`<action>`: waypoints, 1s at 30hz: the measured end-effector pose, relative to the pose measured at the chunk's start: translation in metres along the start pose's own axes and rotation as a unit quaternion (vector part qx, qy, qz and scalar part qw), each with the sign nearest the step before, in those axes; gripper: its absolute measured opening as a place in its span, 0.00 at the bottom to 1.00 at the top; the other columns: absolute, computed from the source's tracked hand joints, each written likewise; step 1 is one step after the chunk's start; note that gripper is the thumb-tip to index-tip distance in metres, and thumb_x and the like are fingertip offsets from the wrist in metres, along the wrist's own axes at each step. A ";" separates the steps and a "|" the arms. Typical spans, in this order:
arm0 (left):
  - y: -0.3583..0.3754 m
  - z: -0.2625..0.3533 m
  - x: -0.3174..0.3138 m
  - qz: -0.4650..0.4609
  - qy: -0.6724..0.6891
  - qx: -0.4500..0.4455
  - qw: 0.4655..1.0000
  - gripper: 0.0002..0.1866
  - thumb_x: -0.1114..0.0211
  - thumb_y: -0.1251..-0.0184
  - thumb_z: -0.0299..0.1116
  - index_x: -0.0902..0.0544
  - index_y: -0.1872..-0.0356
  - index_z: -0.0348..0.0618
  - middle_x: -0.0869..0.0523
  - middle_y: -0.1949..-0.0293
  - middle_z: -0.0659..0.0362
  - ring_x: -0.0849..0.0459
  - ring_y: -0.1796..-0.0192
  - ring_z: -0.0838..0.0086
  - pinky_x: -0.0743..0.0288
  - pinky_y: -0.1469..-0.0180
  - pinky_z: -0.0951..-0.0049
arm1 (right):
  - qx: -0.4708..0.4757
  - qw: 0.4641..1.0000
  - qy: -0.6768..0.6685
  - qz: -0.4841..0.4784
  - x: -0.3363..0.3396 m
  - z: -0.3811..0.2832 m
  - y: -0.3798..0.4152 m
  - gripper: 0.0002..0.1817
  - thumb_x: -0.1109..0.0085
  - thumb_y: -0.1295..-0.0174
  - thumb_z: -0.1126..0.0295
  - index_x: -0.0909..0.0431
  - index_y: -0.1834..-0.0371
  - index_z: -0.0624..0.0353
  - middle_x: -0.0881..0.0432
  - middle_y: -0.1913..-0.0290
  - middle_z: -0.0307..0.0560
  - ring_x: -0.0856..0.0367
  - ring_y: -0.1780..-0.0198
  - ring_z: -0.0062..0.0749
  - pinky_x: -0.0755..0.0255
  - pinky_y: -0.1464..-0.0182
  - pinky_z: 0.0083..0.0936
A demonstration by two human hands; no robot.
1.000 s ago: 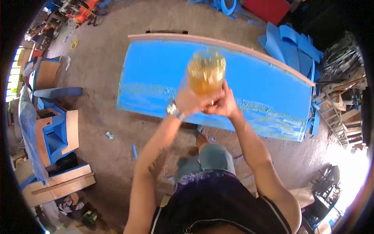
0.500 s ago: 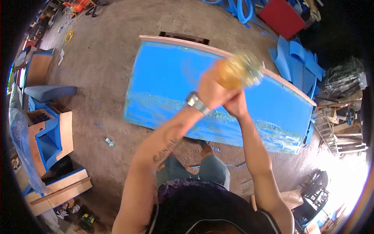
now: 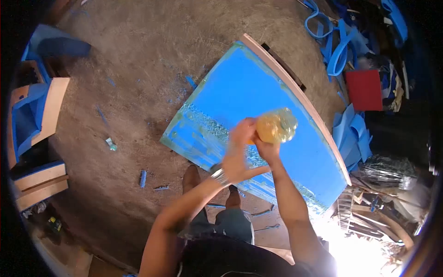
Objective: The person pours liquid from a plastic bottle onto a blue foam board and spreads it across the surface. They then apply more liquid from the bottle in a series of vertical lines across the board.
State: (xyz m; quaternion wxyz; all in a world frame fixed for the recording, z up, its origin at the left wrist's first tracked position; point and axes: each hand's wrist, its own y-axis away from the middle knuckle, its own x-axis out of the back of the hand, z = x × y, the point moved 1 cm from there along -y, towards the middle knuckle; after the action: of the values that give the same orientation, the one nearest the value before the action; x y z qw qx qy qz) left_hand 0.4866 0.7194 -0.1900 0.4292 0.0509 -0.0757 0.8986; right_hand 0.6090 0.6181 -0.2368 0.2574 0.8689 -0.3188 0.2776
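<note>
A clear plastic bottle (image 3: pixel 277 127) of yellow liquid is tipped over above a blue foam-covered panel (image 3: pixel 249 83). My right hand (image 3: pixel 267 151) grips it near its narrow end. Close on the left is my left hand (image 3: pixel 235 154), with a metal watch on the wrist, its thumb stretched out to the right and its fingers up beside the bottle. Motion blurs those fingers, and whether they touch the bottle cannot be made out. Greenish, rough streaks run along the panel's near side. A pinkish strip (image 3: pixel 295 87) lines its far, curved edge.
Blue foam offcuts (image 3: pixel 353 134) and a red board (image 3: pixel 364 90) lie to the right. Wooden frames with blue lining (image 3: pixel 53 111) stand at the left. Small blue scraps and a crumpled wrapper (image 3: pixel 110 144) are on the brown floor (image 3: pixel 138 83). A ladder-like rack (image 3: pixel 346 210) is at lower right.
The view has turned, so the panel now slants down to the right. The bottle appears lower, and my left hand has come away from its body with the thumb spread.
</note>
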 end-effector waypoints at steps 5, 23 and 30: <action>0.182 -0.116 0.070 -0.056 -0.216 0.293 0.930 0.49 0.32 0.54 0.61 0.40 0.35 0.39 0.37 0.37 0.42 0.42 0.33 0.45 0.50 0.34 0.46 | 0.106 0.986 -0.023 0.129 -0.022 0.024 -0.119 0.27 0.28 0.53 0.66 0.26 0.48 0.62 0.23 0.50 0.47 0.26 0.47 0.32 0.31 0.44 0.31; 0.244 -0.191 0.068 -0.237 -0.307 0.422 0.820 0.48 0.41 0.52 0.68 0.38 0.34 0.48 0.39 0.33 0.48 0.46 0.30 0.50 0.60 0.32 0.39 | 0.198 0.969 -0.033 0.145 -0.155 0.072 -0.185 0.25 0.39 0.44 0.69 0.32 0.42 0.59 0.29 0.43 0.47 0.29 0.43 0.37 0.31 0.43 0.34; 0.238 -0.189 0.073 -0.238 -0.299 0.434 0.816 0.47 0.39 0.52 0.67 0.38 0.34 0.48 0.40 0.33 0.48 0.46 0.30 0.50 0.57 0.33 0.38 | 0.115 0.973 -0.096 -0.176 -0.153 0.069 -0.175 0.28 0.29 0.59 0.60 0.25 0.51 0.52 0.23 0.51 0.50 0.25 0.50 0.46 0.31 0.48 0.35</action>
State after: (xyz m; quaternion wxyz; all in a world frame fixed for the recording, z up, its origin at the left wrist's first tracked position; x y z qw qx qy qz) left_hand 0.2506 0.6611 -0.3866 0.5195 0.5145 0.2120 0.6484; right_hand 0.6550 0.7543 -0.4319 0.1683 0.9579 -0.1501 0.1779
